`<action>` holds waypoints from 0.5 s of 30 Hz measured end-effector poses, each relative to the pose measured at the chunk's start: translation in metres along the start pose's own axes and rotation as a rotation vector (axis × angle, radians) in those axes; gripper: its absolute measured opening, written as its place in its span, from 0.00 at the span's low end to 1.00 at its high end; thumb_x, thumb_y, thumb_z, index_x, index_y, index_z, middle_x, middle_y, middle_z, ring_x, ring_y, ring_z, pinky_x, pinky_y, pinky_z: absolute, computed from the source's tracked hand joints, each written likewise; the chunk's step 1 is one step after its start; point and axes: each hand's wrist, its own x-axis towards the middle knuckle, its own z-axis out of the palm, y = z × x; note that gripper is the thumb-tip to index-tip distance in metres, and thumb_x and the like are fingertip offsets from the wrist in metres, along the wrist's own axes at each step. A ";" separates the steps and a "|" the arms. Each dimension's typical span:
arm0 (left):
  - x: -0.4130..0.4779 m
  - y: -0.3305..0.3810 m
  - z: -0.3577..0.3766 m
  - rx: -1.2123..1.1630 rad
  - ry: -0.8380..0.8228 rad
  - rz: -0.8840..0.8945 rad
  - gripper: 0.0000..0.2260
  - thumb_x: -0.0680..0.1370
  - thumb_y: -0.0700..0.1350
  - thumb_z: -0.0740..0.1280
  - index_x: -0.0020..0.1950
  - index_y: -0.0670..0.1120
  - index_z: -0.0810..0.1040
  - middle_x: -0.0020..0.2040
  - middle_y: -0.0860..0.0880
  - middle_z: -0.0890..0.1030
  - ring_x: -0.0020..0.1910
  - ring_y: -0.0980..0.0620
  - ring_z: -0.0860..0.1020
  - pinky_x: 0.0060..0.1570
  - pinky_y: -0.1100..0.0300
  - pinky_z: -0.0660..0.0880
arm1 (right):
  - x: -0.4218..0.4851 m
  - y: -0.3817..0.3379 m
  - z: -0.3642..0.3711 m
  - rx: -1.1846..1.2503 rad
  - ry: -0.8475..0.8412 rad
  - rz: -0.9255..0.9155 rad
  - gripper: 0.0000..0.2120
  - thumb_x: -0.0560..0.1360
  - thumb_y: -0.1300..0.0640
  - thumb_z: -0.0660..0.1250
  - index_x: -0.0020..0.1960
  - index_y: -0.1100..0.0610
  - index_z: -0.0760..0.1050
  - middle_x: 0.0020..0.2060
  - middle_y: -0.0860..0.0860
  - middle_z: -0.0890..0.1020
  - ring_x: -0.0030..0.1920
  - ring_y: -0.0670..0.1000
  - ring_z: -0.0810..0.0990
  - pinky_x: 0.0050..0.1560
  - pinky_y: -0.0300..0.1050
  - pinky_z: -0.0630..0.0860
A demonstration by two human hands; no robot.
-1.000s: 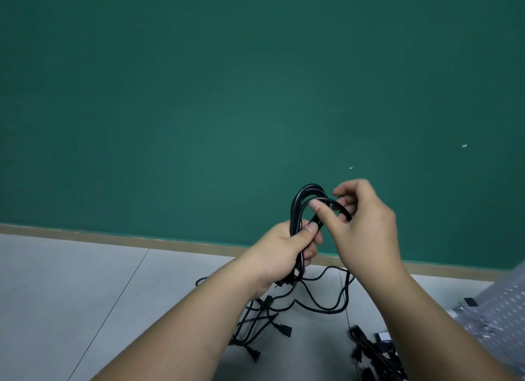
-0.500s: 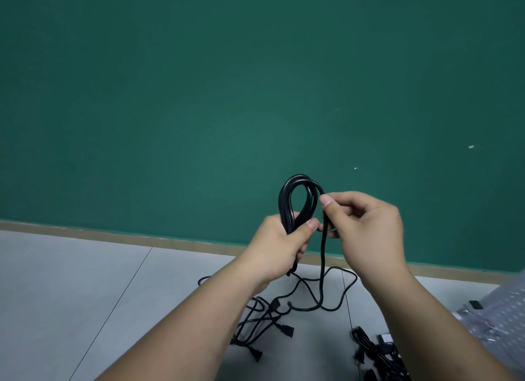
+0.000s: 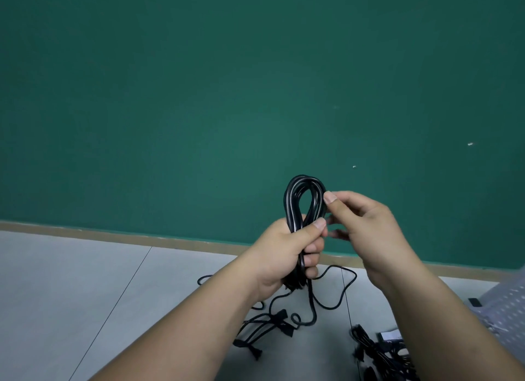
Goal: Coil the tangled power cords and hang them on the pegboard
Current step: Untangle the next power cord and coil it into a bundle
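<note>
My left hand (image 3: 287, 253) grips a black power cord coil (image 3: 292, 199) upright in front of the green wall, its loops standing above my fist. My right hand (image 3: 360, 227) is beside the loop's right side, thumb tip touching the strand there, fingers curled. The cord's loose tail (image 3: 335, 298) hangs below my left fist and trails onto the floor. Tangled black cords (image 3: 270, 326) with plugs lie on the floor under my hands. A white pegboard (image 3: 508, 309) shows at the right edge.
Another heap of black cords (image 3: 377, 355) lies on the floor at the lower right, next to the pegboard. The green wall (image 3: 227, 96) meets the grey tiled floor (image 3: 71, 281) at a tan skirting strip.
The loop in my left hand has grown thicker as my right hand laid another turn on it. My right hand now sits higher, at the loop's right side; the hanging tail is shorter.
</note>
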 end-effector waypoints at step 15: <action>0.015 0.036 -0.085 -0.019 0.833 0.351 0.11 0.87 0.49 0.63 0.48 0.46 0.75 0.31 0.53 0.69 0.29 0.52 0.66 0.29 0.61 0.67 | -0.013 -0.007 -0.013 -0.374 -0.571 0.164 0.13 0.84 0.49 0.67 0.49 0.57 0.84 0.25 0.49 0.74 0.29 0.52 0.69 0.42 0.49 0.70</action>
